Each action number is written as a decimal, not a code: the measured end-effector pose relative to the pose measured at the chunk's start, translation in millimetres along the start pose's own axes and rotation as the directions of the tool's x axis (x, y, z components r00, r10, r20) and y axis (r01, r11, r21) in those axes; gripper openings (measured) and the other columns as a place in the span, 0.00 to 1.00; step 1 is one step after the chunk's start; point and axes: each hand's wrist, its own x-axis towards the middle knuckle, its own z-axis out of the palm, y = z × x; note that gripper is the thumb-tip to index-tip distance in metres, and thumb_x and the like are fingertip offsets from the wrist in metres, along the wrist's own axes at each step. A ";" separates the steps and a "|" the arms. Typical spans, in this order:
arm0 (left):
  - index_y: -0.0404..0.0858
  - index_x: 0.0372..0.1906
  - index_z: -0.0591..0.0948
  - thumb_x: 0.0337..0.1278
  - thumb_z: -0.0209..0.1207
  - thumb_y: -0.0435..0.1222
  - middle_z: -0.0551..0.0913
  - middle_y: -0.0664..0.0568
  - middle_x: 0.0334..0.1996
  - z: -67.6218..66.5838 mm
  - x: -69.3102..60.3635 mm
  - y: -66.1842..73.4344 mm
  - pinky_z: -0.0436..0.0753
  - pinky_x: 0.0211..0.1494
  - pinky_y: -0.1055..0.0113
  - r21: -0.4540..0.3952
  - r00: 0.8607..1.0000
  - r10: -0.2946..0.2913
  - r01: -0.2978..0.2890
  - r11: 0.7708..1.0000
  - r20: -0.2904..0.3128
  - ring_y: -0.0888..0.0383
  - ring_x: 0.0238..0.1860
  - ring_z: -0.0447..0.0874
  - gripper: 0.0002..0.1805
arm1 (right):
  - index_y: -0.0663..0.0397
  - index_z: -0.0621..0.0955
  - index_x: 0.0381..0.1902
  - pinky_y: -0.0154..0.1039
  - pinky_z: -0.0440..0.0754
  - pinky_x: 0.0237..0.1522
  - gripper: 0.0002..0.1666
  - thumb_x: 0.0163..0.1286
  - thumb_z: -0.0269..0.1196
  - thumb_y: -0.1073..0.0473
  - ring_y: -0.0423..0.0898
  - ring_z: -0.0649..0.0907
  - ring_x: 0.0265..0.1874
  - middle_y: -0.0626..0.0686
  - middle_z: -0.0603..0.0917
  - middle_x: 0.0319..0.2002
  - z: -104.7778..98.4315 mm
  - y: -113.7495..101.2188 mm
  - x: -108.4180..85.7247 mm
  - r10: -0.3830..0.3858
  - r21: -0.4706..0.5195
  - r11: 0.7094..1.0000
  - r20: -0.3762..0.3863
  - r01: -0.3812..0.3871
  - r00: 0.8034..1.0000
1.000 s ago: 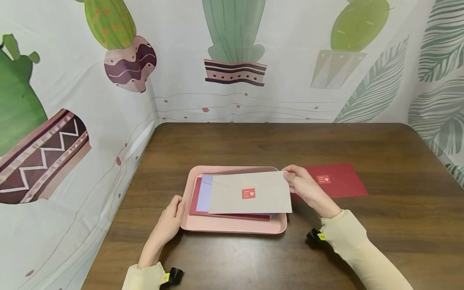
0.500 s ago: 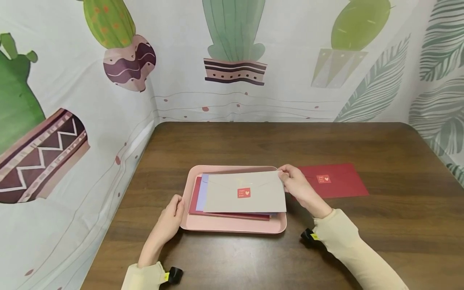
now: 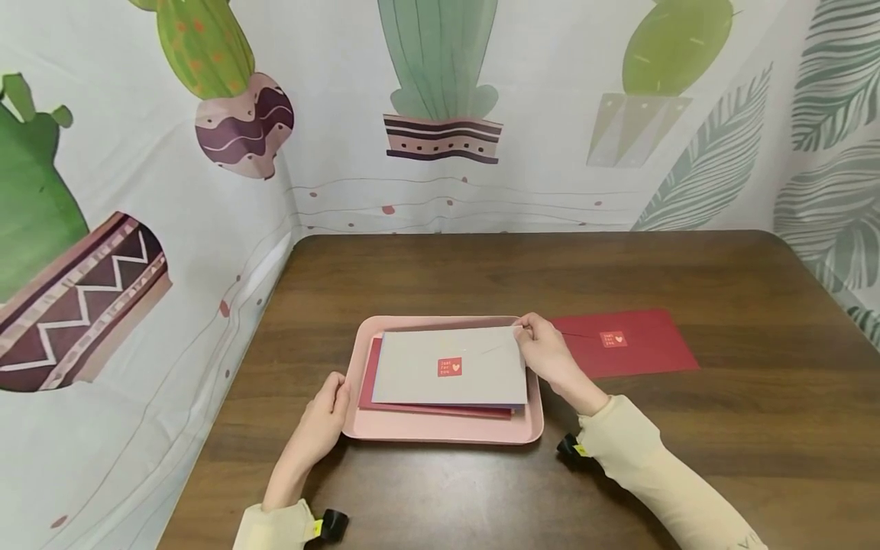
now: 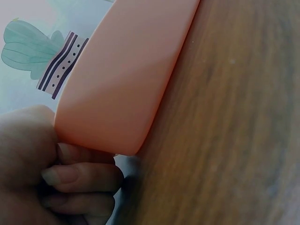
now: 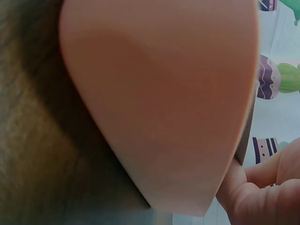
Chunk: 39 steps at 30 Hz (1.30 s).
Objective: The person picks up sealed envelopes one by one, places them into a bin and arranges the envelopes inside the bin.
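A pink tray (image 3: pixel 440 431) lies on the wooden table with several stacked envelopes in it. My left hand (image 3: pixel 319 420) grips the tray's left side; in the left wrist view, the curled fingers (image 4: pixel 86 177) meet the tray's end. Pinched at its upper right corner by my right hand (image 3: pixel 550 357) is a pale grey envelope (image 3: pixel 412 378) with a red "just for you" sticker. It lies over the stack, nearly covering a lavender envelope, of which only thin edges show. Below sticks out a dark red envelope (image 3: pixel 367 383). In the right wrist view the tray's wall (image 5: pixel 164 93) fills the middle.
Another dark red envelope (image 3: pixel 649 344) with a sticker lies on the table (image 3: pixel 440 275) right of the tray, its left end partly behind my right hand. A cactus-print cloth (image 3: pixel 330 114) hangs behind and at the left of the table. Both wrists carry small black devices.
My right hand has moved left with the grey envelope, bringing it further over the tray and covering most of the lavender one. My left hand has stayed at the tray's left side.
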 end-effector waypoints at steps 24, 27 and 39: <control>0.36 0.42 0.70 0.75 0.41 0.37 0.72 0.48 0.27 -0.6 -0.5 2.3 0.69 0.33 0.64 0.008 1.000 -0.003 0.003 1.000 -0.002 0.54 0.30 0.72 0.10 | 0.71 0.78 0.48 0.39 0.85 0.37 0.15 0.72 0.49 0.67 0.53 0.88 0.36 0.68 0.85 0.39 -48.0 -1.6 -1.4 -0.102 -0.044 0.994 -0.143 0.096 0.985; 0.36 0.42 0.70 0.75 0.41 0.37 0.71 0.48 0.26 -0.5 -0.1 3.0 0.69 0.33 0.64 0.002 1.000 -0.001 0.001 1.000 0.000 0.54 0.30 0.71 0.10 | 0.72 0.77 0.48 0.37 0.85 0.35 0.16 0.73 0.49 0.66 0.50 0.89 0.34 0.69 0.85 0.40 -72.6 9.1 1.4 -0.074 -0.071 0.996 -0.173 0.062 0.982; 0.37 0.43 0.70 0.76 0.41 0.38 0.71 0.49 0.27 -1.3 -1.4 3.9 0.69 0.34 0.64 0.003 1.000 -0.018 0.017 1.000 0.007 0.54 0.31 0.72 0.10 | 0.75 0.75 0.51 0.33 0.84 0.33 0.18 0.72 0.52 0.63 0.41 0.85 0.30 0.71 0.83 0.42 -141.8 58.6 -0.3 0.032 -0.236 0.969 -0.169 -0.072 0.985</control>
